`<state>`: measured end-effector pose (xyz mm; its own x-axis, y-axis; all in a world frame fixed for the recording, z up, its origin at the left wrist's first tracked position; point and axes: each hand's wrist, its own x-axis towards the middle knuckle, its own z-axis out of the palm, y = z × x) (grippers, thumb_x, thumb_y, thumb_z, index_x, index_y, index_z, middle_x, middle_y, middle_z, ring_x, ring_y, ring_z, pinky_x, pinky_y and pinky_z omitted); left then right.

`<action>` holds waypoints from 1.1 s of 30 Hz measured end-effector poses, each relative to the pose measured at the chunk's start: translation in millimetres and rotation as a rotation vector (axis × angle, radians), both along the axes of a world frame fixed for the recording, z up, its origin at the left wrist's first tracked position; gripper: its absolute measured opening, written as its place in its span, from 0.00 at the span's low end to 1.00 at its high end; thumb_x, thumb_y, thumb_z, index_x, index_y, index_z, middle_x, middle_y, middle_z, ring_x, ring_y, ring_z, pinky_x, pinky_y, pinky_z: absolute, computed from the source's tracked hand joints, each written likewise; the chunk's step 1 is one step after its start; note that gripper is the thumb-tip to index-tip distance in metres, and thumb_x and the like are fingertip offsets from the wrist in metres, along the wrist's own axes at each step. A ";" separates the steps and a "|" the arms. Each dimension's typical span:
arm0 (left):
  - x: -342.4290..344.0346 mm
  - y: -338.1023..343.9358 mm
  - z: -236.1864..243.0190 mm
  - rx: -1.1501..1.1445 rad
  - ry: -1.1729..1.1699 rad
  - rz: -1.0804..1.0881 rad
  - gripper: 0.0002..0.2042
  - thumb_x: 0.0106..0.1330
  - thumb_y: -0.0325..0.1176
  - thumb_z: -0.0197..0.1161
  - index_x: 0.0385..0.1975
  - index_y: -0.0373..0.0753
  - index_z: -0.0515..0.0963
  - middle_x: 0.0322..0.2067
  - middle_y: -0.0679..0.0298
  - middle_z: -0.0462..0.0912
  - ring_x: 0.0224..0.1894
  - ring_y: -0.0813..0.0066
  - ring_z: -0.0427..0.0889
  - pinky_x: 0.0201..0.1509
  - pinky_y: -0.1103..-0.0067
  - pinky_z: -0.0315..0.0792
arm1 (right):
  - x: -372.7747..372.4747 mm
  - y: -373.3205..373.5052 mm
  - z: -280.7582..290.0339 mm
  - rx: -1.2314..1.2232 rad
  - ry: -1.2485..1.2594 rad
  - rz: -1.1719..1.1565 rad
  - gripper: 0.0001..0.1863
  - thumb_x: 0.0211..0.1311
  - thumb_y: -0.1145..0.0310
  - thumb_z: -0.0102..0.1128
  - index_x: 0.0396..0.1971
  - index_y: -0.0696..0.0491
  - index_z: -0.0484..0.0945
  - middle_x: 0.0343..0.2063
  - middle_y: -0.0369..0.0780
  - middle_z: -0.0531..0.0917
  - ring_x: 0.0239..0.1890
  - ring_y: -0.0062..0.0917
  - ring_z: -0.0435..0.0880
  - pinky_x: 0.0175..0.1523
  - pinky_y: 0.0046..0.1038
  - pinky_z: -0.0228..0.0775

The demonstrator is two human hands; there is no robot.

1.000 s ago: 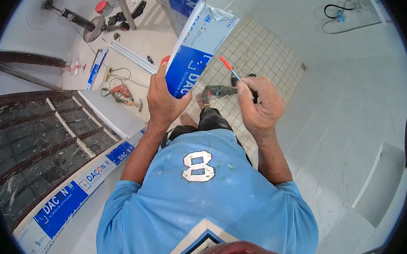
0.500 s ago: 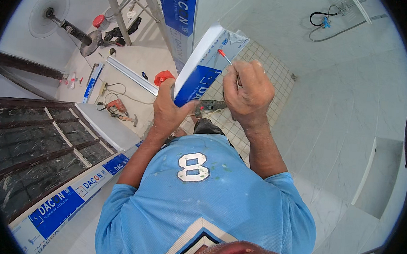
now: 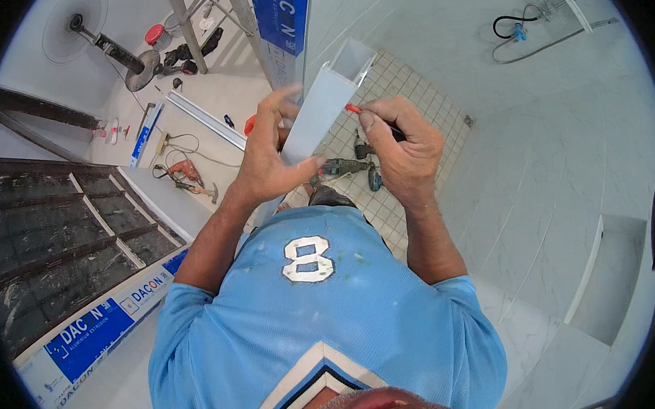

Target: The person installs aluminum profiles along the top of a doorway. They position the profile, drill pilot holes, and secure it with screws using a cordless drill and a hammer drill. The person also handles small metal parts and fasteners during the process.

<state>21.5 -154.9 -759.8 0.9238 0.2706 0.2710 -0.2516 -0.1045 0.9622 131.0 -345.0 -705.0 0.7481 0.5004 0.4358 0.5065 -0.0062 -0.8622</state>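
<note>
"What's my left hand (image 3: 267, 153) doing down there?"

"From my station I see it curved along the left side of a white hollow profile (image 3: 321, 119), thumb across the near face, fingers spread and blurred. I can't tell how firmly it grips."

"And the profile?"

"Between my two hands, tilted, its open end pointing away beyond them."

"My right hand (image 3: 408, 146)?"

"Pinching a slim red-tipped tool (image 3: 353, 108) between thumb and fingers, the red end pointing at the profile's right side. Something dark shows by the curled fingers; I can't make out what."

"Anything else near my hands?"

"Below and between them, a dark green power tool (image 3: 342, 167) lies on the tiled floor (image 3: 428, 113). Well left of my left hand are an orange drill (image 3: 187, 170) and a hammer (image 3: 208, 191), with a pale metal strip (image 3: 206, 120) nearer to it."
</note>
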 end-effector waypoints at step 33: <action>19.6 -2.6 13.8 0.568 -0.162 0.104 0.44 0.52 0.21 0.72 0.75 0.34 0.65 0.59 0.40 0.80 0.57 0.44 0.85 0.58 0.65 0.81 | -46.7 16.6 -54.3 0.119 0.618 0.093 0.10 0.80 0.67 0.59 0.47 0.59 0.74 0.35 0.36 0.80 0.36 0.14 0.77 0.42 0.24 0.74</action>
